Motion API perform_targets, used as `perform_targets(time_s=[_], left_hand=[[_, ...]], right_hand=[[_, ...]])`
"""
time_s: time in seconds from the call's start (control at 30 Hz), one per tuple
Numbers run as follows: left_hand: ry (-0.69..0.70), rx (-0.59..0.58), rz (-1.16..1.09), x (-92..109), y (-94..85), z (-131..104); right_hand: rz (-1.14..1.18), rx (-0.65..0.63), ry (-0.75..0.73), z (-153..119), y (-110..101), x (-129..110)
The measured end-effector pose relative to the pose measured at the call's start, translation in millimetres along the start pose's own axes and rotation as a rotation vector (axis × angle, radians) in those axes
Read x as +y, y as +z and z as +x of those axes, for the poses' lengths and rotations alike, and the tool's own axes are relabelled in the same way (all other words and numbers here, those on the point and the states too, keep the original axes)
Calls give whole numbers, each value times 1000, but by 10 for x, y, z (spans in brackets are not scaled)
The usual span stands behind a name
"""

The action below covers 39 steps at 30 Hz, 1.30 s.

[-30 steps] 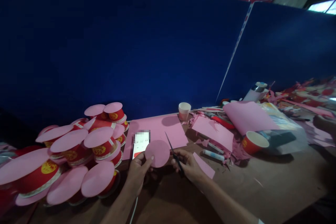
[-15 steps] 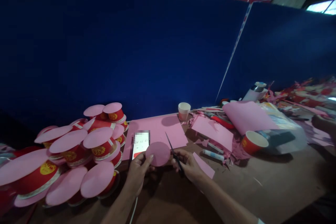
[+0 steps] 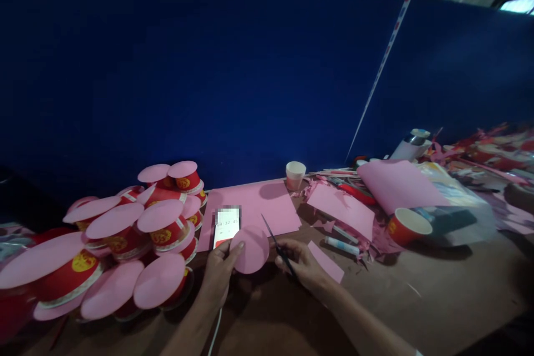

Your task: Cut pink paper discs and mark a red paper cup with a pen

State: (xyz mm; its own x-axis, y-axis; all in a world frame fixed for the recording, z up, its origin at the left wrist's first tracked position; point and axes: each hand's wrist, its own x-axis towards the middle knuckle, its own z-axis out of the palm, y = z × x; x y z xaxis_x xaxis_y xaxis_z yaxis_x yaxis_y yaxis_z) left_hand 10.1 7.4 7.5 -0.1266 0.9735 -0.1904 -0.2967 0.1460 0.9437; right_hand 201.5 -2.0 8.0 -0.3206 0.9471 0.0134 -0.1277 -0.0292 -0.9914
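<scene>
A round pink paper disc is pinched at its left edge by my left hand, thumb on top. My right hand is closed on dark scissors, whose pointed tip reaches up and left, beside the disc's right edge. Behind my left hand a lit phone leans or lies on pink paper sheets, with a white cable running toward me. A small pink paper piece lies just right of my right hand.
Red paper cups with pink discs on them are massed at the left. A pale cup stands at the back. On the right are a red cup, a marker-like tube, pink scraps and a plastic bag. A blue partition rises behind.
The disc has tilted and turned a little in my left hand, its face now more upright. The scissors stay in my right hand, beside the disc. The whole view has shifted slightly.
</scene>
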Motion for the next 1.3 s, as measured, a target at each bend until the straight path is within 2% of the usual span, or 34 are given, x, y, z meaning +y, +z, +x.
perform_targets(time_s=[0.17, 0.37, 0.63, 0.97, 1.3], left_hand=[[8, 5, 7, -9, -15, 1], [2, 28, -5, -33, -39, 22], [-2, -22, 5, -43, -50, 20], [8, 23, -4, -36, -27, 19], [-7, -19, 8, 5, -1, -18]], right_hand=[[-50, -16, -22, 6, -9, 0], [-51, -93, 15, -5, -18, 2], [-56, -83, 31, -16, -6, 0], [-7, -88, 56, 10, -29, 72], [-12, -87, 51, -10, -6, 28]])
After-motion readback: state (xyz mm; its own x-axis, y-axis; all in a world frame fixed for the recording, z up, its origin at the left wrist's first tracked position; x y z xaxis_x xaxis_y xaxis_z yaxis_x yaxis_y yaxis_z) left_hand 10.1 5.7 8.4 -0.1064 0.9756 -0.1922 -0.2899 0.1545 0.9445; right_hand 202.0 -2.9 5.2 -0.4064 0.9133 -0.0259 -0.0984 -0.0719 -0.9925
